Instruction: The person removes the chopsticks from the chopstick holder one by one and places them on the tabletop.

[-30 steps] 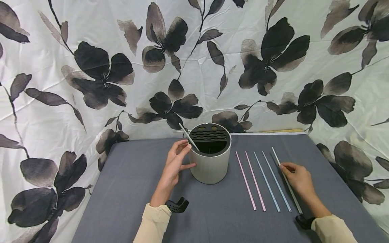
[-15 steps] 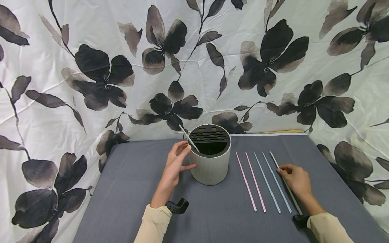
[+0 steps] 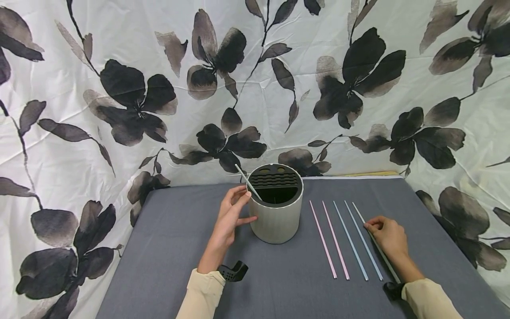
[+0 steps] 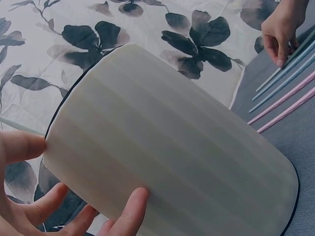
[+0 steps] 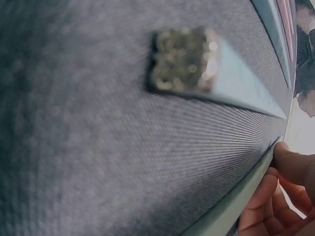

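On the table, a round off-white utensil holder [image 3: 276,225] with a dark slotted top stands upright. My left hand [image 3: 228,217] holds its left side, with fingertips at the rim and on the wall [image 4: 135,201]. A pale green chopstick [image 3: 244,176] leans out of the holder beside those fingers. Over at the right, my right hand [image 3: 387,237] pinches another pale green chopstick [image 3: 358,213], which lies along the table. Left of it, two blue chopsticks [image 3: 350,239] and two pink chopsticks [image 3: 322,239] lie in a row. In the right wrist view, thumb and fingers [image 5: 293,160] grip the green chopstick [image 5: 231,204].
Grey cloth covers the table [image 3: 159,266]. A white floral curtain [image 3: 291,128] hangs close behind its back edge. A thin yellow strip [image 3: 374,173] shows along that edge at the right. Black camera mounts [image 3: 234,271] sit on both wrists.
My right hand has shifted slightly left with the green chopstick, whose far end has come down and closer to the blue chopsticks. The left hand and the holder have stayed put.
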The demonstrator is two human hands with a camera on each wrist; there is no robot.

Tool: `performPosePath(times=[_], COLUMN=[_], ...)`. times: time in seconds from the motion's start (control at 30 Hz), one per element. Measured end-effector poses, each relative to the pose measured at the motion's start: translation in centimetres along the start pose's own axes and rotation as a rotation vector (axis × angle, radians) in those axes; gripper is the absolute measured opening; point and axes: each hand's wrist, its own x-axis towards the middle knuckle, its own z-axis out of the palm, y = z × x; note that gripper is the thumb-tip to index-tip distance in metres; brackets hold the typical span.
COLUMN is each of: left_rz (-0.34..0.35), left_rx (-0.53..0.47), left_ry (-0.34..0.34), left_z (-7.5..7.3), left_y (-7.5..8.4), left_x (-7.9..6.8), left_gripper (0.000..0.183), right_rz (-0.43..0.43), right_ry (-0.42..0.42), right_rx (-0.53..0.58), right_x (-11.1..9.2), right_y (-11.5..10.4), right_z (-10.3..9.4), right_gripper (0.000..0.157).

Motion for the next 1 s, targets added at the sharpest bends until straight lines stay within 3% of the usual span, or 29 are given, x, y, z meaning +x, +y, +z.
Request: performPosePath(times=[0.33, 0.63, 0.8, 1.0], left_rz=[0.003, 0.0, 0.0, 0.001], left_rx=[0.002, 0.002, -0.001, 0.0], left_ry=[0.001, 0.0, 0.0, -0.003], left_z=[0.0, 0.0, -0.1, -0.1], left_y=[0.0, 0.0, 0.1, 0.1], left_x=[-0.1, -0.2, -0.2, -0.1], left_gripper=[0.049, 0.049, 0.049, 0.049], right_rz=[0.002, 0.063, -0.033, -0.217], right_ry=[0.026, 0.018, 0.028, -0.098], right_rx=[-0.01, -0.019, 0.041, 0.223], right_x=[-0.2, 0.2, 0.9, 1.4], right_y=[-0.2, -0.5, -2.5, -6.6], right_z=[-0.5, -0.9, -1.6, -3.0], right_gripper=[0.02, 0.023, 0.025, 0.033])
